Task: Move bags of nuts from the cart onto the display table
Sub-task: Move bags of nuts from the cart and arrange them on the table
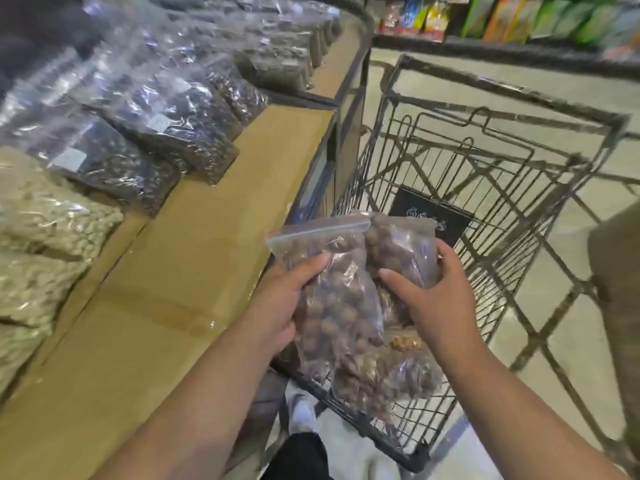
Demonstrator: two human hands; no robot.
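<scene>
- Head view: left hand [287,299] grips a clear zip bag of round brown nuts [336,306], thumb on its front, fingers curled behind.
- Right hand [433,292] grips a second bag of brown nuts [401,247], thumb in front, fingers wrapped round its right edge.
- Both bags are held up over the near-left corner of the wire cart [540,109], touching each other, just right of the display table [194,258] edge.
- More nut bags [391,372] lie in the cart below the hands; a black packet [429,213] sits farther in.
- On the table, left: dark nut bags [166,133] in rows, pale bags [45,216] nearer.
- Far right: shelf of colourful packs [519,19], blurred.
</scene>
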